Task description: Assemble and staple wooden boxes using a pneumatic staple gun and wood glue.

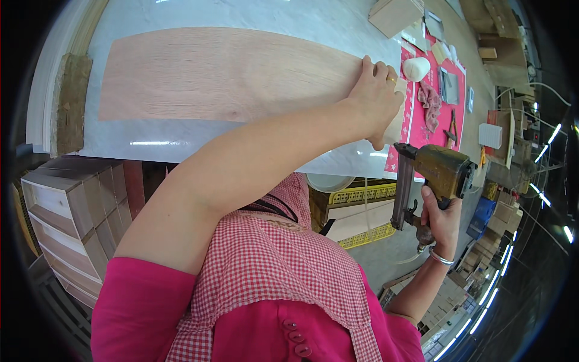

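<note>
The left hand, right of upper centre, lies over the right end of the board, fingers and thumb spread; whether it grips anything, I cannot tell. The right hand, at right of centre, is wrapped around the handle of the nail gun, whose nose points left, near the left thumb. The board lies flat across the upper middle of the frame on the pale table. At upper right, a pink sheet bears a white roll and a crumpled cloth. A yellow crate stands below the table, right of centre; stacked boxes stand lower left.
</note>
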The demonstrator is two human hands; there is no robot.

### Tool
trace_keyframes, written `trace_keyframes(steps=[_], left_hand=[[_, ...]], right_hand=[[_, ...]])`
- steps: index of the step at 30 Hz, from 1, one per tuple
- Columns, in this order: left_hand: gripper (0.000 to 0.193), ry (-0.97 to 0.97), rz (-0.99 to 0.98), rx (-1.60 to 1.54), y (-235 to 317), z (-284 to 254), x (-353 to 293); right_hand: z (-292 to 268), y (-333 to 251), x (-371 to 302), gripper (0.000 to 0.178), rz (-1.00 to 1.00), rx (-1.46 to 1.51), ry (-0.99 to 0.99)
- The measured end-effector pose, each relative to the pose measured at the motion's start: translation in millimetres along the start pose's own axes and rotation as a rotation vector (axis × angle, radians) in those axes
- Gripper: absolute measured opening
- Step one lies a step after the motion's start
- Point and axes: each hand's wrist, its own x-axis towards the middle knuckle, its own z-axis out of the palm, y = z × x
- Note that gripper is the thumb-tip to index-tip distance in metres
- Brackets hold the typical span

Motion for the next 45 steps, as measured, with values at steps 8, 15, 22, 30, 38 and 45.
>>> trace_keyframes(steps=[8, 15, 22, 30, 38, 45], left_hand=[[0.084, 0.014, 0.007, -0.018, 0.3, 3.1, 1.7], [0.084, 0.028, 0.007, -0.025, -3.3, 1.4, -1.6], [0.087, 0.082, 0.135, -0.135, -70.7, -29.2, -61.4], [0.084, -0.24, -0.176, 0.305, -206.3, -123.2, -257.5], [0.088, 0.021, -0.063, 0.215, -189.7, -82.2, -236.1], [0.086, 0.05, -0.073, 0.262, -196.5, -81.2, -251.8]], right_hand=[[-6.5, -6.3, 5.4, 0.022, 0.027, -0.026, -0.073], [-13.6, -12.2, 11.7, 0.023, 0.022, -0.098, -0.12], [3.8, -17.8, -0.9, 0.024, -0.038, -0.095, -0.079], [32.9, -35.5, -22.9, 0.024, -0.104, -0.051, -0.089], [65.0, -56.8, -34.1, 0.023, -0.135, -0.049, -0.113], [73.0, -61.5, -37.8, 0.024, -0.093, -0.063, -0.111]])
